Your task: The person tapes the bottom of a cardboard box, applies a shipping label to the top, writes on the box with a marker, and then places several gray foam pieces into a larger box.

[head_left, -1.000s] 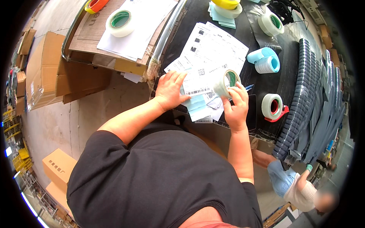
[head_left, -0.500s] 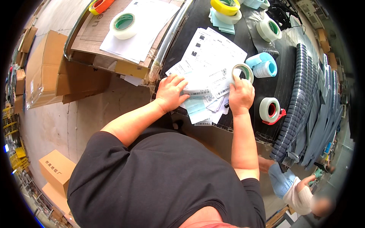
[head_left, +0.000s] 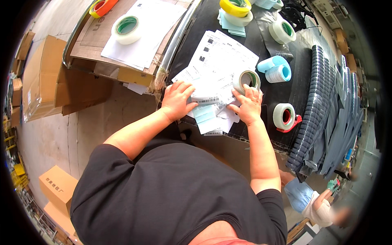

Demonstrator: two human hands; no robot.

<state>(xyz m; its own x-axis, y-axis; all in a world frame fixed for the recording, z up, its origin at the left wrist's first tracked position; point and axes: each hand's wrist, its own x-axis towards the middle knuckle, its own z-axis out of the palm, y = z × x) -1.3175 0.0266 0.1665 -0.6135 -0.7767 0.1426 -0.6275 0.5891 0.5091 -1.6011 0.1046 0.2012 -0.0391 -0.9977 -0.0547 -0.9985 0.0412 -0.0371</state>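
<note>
- Clear tape roll with white core [head_left: 246, 80] stands on edge on the stack of white printed label sheets [head_left: 220, 61], black tabletop [head_left: 281, 94].
- Right hand [head_left: 247, 105]: fingers closed on the roll's near rim.
- Left hand [head_left: 178, 99]: flat, fingers spread, pinning the sheets.
- Judgement: keep the left palm pressing and pull the tape straight and low to avoid wrinkles.
- Pale blue paper slips [head_left: 204, 114] lie between the hands.

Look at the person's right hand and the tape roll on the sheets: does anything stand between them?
Nothing visible does. The right hand rests its fingers directly on the tape roll, which sits on the printed sheets.
</note>
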